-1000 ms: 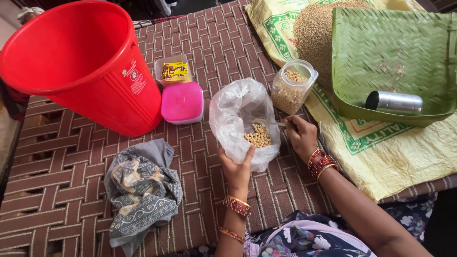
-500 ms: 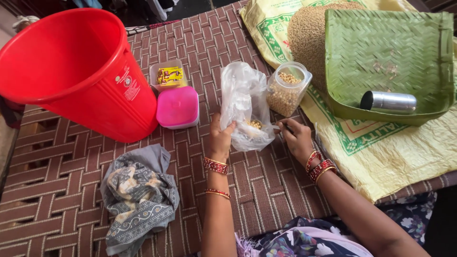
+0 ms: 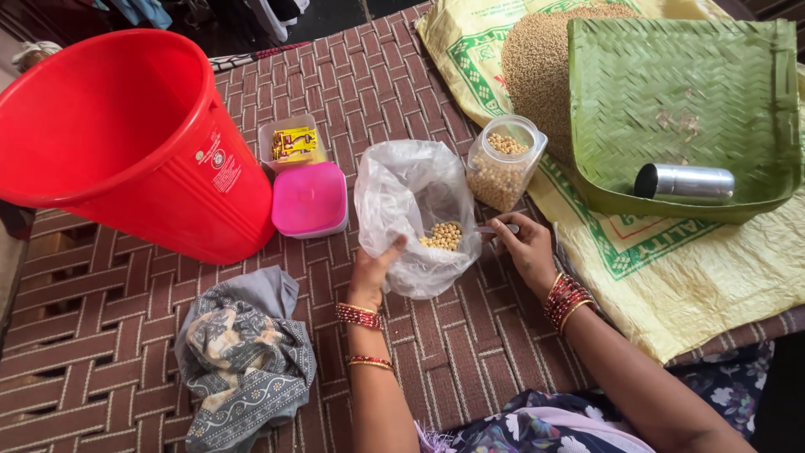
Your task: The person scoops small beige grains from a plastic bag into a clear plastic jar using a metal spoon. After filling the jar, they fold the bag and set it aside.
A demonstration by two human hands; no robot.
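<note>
Beans [image 3: 444, 236] already lie in the bag [image 3: 415, 214], mouth pinched open by the left hand [image 3: 373, 270]; right hand [image 3: 521, 247] pinches its edge; jar [image 3: 503, 162] nearly full.

Both bare forearms reach up from the bottom of the frame toward its middle. The left hand [image 3: 373, 270] sits just left of centre, palm turned inward, thumb raised and fingers [image 3: 394, 248] curled in a pinch. 2 red and gold bangles ring its wrist and forearm. The right hand [image 3: 521, 248] lies right of centre, knuckles up, fingers [image 3: 501, 226] bent and closed in a pinch near the fingertips. A stack of red and gold bangles circles the right wrist, and the forearm slants down to the lower right.
</note>
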